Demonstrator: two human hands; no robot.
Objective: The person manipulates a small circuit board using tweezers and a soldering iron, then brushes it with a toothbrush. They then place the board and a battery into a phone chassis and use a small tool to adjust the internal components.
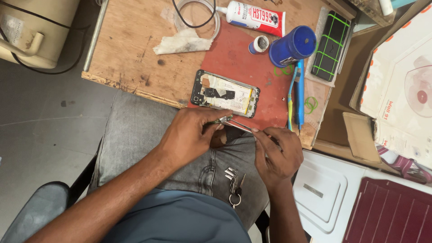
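Our right hand (280,153) grips tweezers (237,125) while our left hand (191,135) pinches perhaps a small green board (223,119) beside the opened phone (225,93).

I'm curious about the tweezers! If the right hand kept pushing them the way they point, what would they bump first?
Probably the small green part pinched by the left hand, since the tweezers in the right hand point straight at it. Depth is hard to judge.
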